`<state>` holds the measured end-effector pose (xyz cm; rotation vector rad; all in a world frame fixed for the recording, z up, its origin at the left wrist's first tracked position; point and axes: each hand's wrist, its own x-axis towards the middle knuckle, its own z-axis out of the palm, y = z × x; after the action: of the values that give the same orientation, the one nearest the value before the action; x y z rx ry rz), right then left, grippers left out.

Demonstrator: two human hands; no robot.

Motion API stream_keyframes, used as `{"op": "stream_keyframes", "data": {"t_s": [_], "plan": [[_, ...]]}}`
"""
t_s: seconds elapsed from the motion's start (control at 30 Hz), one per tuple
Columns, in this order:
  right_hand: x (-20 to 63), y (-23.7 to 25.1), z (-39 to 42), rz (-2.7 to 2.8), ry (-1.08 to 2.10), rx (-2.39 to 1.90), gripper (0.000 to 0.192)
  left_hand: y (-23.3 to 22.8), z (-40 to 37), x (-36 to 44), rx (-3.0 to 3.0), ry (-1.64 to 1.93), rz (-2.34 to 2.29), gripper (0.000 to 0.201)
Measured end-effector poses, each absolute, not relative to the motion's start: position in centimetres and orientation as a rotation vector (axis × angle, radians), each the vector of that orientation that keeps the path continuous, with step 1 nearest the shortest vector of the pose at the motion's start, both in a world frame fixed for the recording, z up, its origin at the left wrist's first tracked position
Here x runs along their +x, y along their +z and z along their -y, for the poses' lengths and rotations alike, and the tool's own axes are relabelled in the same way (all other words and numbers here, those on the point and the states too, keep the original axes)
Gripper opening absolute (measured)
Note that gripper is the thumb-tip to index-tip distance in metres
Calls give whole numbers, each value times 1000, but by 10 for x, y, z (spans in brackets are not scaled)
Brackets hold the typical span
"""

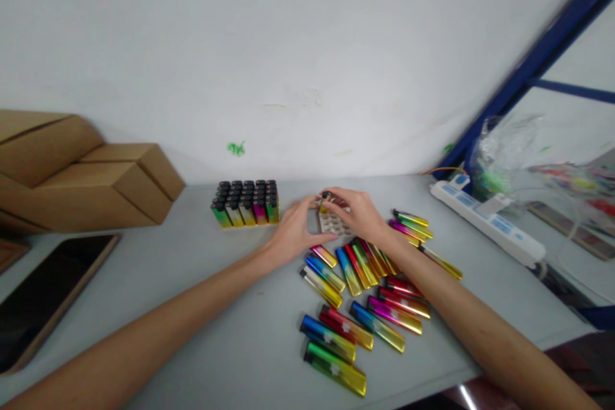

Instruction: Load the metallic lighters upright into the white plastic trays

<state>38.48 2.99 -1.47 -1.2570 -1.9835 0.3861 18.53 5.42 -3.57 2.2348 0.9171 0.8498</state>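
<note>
Clearly, the main container was the pale tray [331, 224] with rows of small round compartments, which stood on the grey table [230, 346] between the two hands. Its visible compartments, near the front, were empty, but the rest was hidden by the hands. At its far left corner the right hand [362, 214] was pinching one small lighter [323, 207] between thumb and fingers. This lighter was upright, with its dark top upward; whether its foot was already inside a compartment, I could not tell. The left hand [291, 230] curved around the left side of the tray, thumb and forefinger wide apart; I could not tell if it was clamped on the tray.

To the left, well apart from the tray, stood a full block of lighters [259, 211], upright in close rows with black tops; what held them at the bottom could not be seen. In front of the tray, many loose lighters [353, 272] were lying flat, golden at one end and blue, red, green or magenta at the other. Farther left were brown cardboard boxes [43, 198], their contents hidden, and at right was a clear plastic bag [500, 147] with something green in it.
</note>
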Motion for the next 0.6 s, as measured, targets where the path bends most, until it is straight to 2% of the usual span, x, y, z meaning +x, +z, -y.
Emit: {"op": "stream_keyframes", "data": {"t_s": [0.17,0.23,0.37,0.43,0.5,0.6], "plan": [[388,-19,-32,1989,404,-1271,28,-31,-50,183,2256,833,-905,76],[390,-18,-30,2024,395,-1274,35,-29,-49,182,2271,933,-919,73],[399,-11,-17,2104,264,-1273,60,-23,-36,177,2231,1379,-869,25],[407,-6,-9,2128,181,-1277,59,-9,-16,175,2178,1453,-726,18],[415,-1,-2,2145,121,-1293,52,15,14,172,2054,1348,-564,20],[425,6,5,2188,106,-1357,38,65,64,163,1988,921,-482,31]]}}
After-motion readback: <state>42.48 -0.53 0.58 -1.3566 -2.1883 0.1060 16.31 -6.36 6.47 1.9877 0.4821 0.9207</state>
